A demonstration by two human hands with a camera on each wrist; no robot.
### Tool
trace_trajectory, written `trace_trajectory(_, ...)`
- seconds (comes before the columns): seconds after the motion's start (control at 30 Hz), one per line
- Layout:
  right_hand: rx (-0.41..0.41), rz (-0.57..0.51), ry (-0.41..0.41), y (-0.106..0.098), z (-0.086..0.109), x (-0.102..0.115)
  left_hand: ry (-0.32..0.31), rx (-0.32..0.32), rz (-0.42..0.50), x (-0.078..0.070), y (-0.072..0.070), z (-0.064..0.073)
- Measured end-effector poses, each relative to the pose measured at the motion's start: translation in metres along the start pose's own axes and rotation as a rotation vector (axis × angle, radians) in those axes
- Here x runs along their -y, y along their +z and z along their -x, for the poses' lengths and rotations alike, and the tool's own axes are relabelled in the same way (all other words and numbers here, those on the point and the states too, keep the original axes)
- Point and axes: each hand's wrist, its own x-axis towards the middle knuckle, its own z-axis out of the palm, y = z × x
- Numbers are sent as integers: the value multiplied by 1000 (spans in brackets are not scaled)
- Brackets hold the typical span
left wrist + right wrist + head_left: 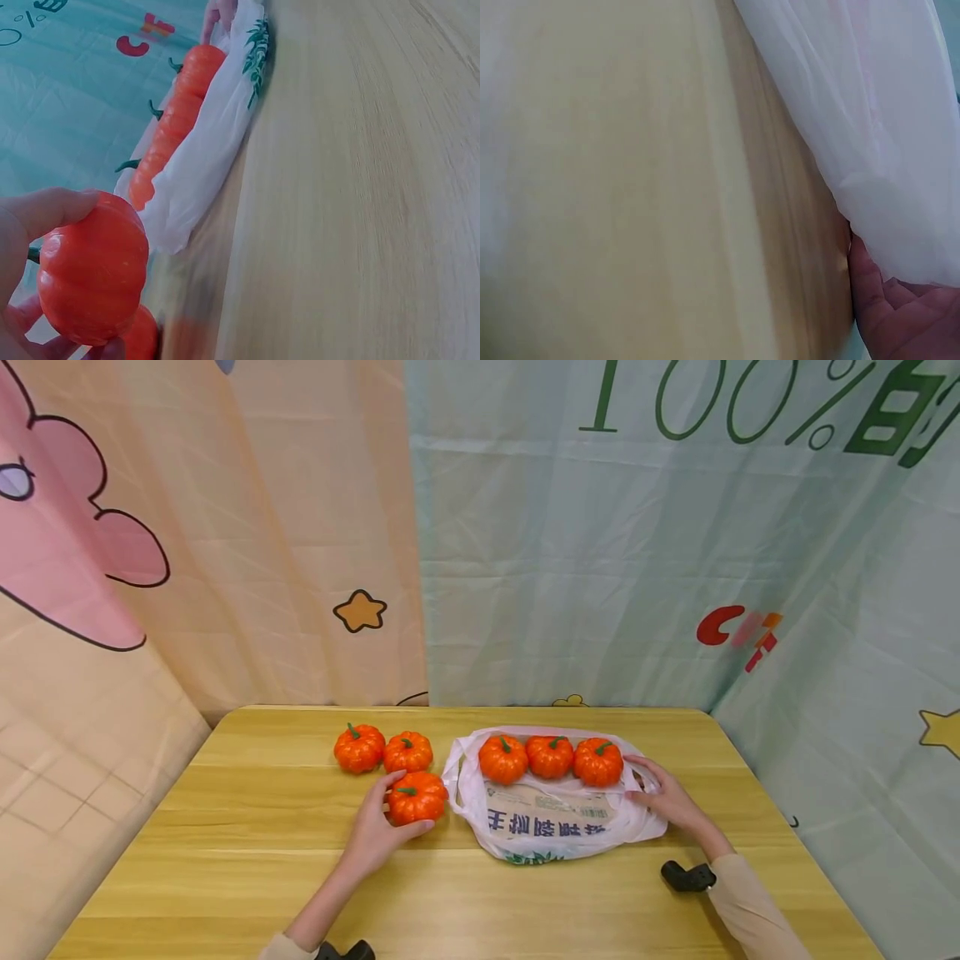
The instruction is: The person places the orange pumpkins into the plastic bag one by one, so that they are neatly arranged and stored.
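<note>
My left hand (375, 828) grips an orange toy pumpkin (417, 798) with a green stem, thumb on one side and fingers on the other. In the left wrist view this pumpkin (94, 270) fills the space between thumb and fingers. Just right of it lies a white plastic bag (487, 839), its mouth spread open. Three more pumpkins (551, 757) sit in a row along the bag's far side. At the bag's right end my right hand (671, 797) pinches its edge; the right wrist view shows the fingers (870, 289) against the white plastic (900, 187).
Two other pumpkins (359, 748) stand on the wooden table (247, 827) behind my left hand. Within the bag's opening shows a brownish printed panel (551, 810) with dark lettering. Printed curtains (562, 568) hang behind the table's far edge.
</note>
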Motion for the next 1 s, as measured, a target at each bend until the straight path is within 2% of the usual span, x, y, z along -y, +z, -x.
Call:
trace_trajectory(0.5,-1,-11,2,2,-1,-1,16,47,95,-29,27,-4)
trace_trajectory(0.77,1,-25,3,1,0,-2,61,83,133,-39,49,-8)
trace_trajectory(1.0,0,-24,7,1,0,-2,68,139,187,-48,70,-12)
